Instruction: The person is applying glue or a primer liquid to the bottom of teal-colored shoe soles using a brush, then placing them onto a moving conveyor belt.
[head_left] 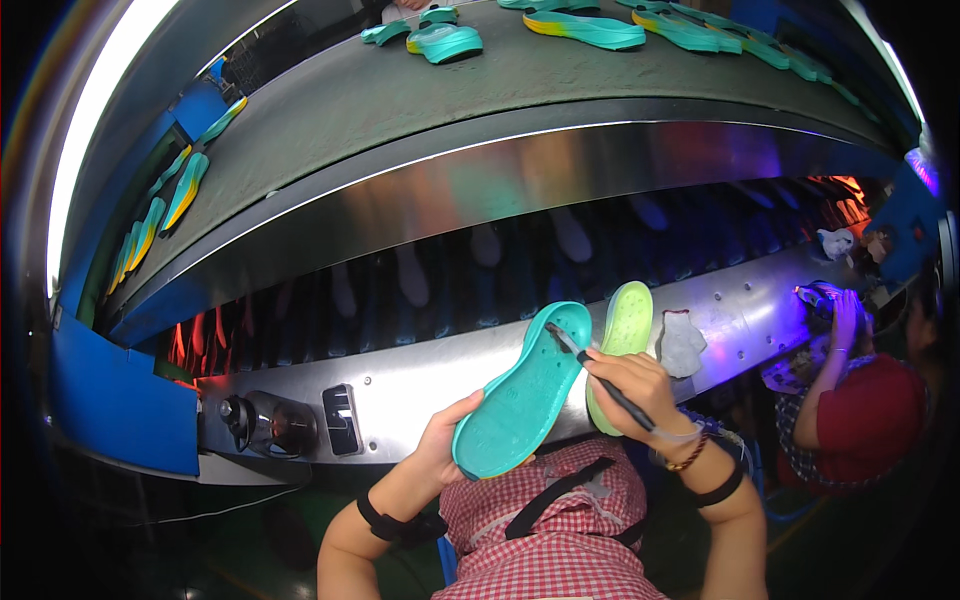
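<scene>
Using the lime sole [630, 312] lying on the metal counter [405, 398] as the landmark here. The teal sole [520, 400] is just left of it, lifted up in front of the person, hollow side facing the camera. Its long axis runs on a slant: the narrow end with the little holes points up and away, leaning toward the top of the lime sole, while the wide rounded end points back toward the person and to the left.

Left hand [445, 435] has the teal sole by the wide part, thumb over the left rim – the other fingers are mostly hidden underneath, so can't tell how they sit. Right hand [635, 388] is over the lower part of the lime sole, fingers closed around a black-handled brush [630, 406], tip down in the hollow of the teal sole's narrow end. Can't tell how hard it's pressing, if at all.

Just right of the lime sole there's a crumpled white cloth [682, 345]. Well off to its left: a phone [342, 420], then a dark bottle [272, 424] – and way beyond it, more teal-and-yellow soles [585, 30] on a wide belt [400, 130].
</scene>
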